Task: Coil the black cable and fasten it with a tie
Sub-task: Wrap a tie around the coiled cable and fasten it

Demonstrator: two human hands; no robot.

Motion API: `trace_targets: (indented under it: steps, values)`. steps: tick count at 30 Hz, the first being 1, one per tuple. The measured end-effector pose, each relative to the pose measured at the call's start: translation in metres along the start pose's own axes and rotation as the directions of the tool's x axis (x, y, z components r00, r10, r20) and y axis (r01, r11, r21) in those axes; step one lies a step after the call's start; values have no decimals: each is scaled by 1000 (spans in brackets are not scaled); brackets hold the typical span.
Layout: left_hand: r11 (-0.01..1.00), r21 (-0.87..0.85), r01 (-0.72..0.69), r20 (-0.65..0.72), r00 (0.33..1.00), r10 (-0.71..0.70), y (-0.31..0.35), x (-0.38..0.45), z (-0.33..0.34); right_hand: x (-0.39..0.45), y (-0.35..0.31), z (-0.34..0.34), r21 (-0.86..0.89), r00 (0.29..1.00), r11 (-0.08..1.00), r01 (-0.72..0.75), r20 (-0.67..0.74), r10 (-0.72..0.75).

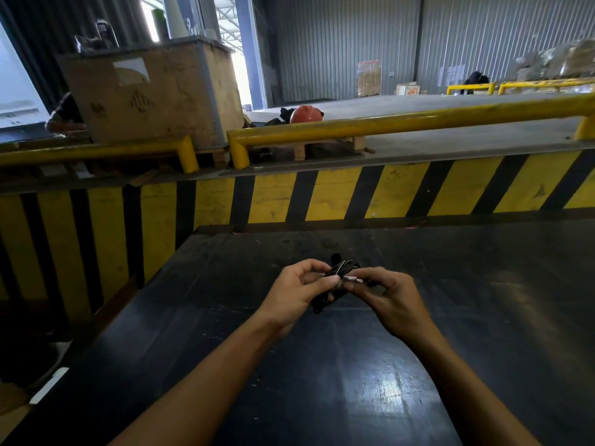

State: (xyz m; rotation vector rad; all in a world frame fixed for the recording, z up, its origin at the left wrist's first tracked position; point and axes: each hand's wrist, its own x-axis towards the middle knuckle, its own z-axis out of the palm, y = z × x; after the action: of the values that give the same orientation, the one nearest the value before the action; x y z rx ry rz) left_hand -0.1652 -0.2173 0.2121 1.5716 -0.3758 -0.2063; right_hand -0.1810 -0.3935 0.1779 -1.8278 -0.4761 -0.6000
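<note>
A small bundle of coiled black cable is held above the dark table, between both hands. My left hand pinches the bundle from the left with thumb and fingers. My right hand grips it from the right; a thin pale strip, likely the tie, shows at its fingertips. The lower end of the cable hangs below my left thumb. Fingers hide much of the coil.
A yellow-and-black striped wall rises behind the table. Yellow guard rails top it. A large cardboard crate stands at the back left, an orange helmet beside it. A person crouches at the far left.
</note>
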Motion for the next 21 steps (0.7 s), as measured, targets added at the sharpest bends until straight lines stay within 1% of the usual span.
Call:
trace_targets:
  steps: [2, 4, 6, 9, 11, 12, 14, 15, 17, 19, 21]
  values:
    - [1000, 18, -13, 2, 1000, 13, 0, 1, 0, -1, 2, -1, -18, 998, 999, 41, -37, -42]
    - [999, 40, -23, 13, 1000, 23, 0, 1, 0, -1, 4, -3, 43, 997, 996, 76, -31, -75]
    - [997, 64, -34, 13, 999, 33, 0, 2, 0, -2, 7, -4, 63, 996, 994, 90, -34, -88]
    - [991, 123, -48, 4, 999, 48, 1, 3, 0, -2, 9, -5, 3, 996, 997, 83, -41, -83]
    - [972, 222, -77, 26, 997, 73, 1, 4, -1, -2, 10, -7, -41, 998, 997, 65, -21, -66]
    - [940, 319, -123, 51, 992, 113, 1, 5, -2, -2, 10, -9, -67, 998, 996, 59, 6, -59]
    - [816, 522, -249, 138, 968, 207, 1, 6, -5, -1, 8, -14, -147, 995, 986, 78, 73, -68]
    - [755, 587, -293, 180, 956, 231, 1, 5, -6, 0, 7, -16, -188, 991, 977, 98, 106, -80]
    - [682, 650, -336, 242, 942, 233, 1, 5, -7, 0, 6, -19, -208, 987, 973, 98, 146, -68]
    - [645, 676, -357, 286, 933, 216, 0, 4, -7, -1, 7, -19, -151, 989, 988, 22, 150, 1]
    - [631, 679, -376, 312, 925, 215, -2, 3, -5, -4, 10, -18, -77, 986, 995, -60, 148, 71]
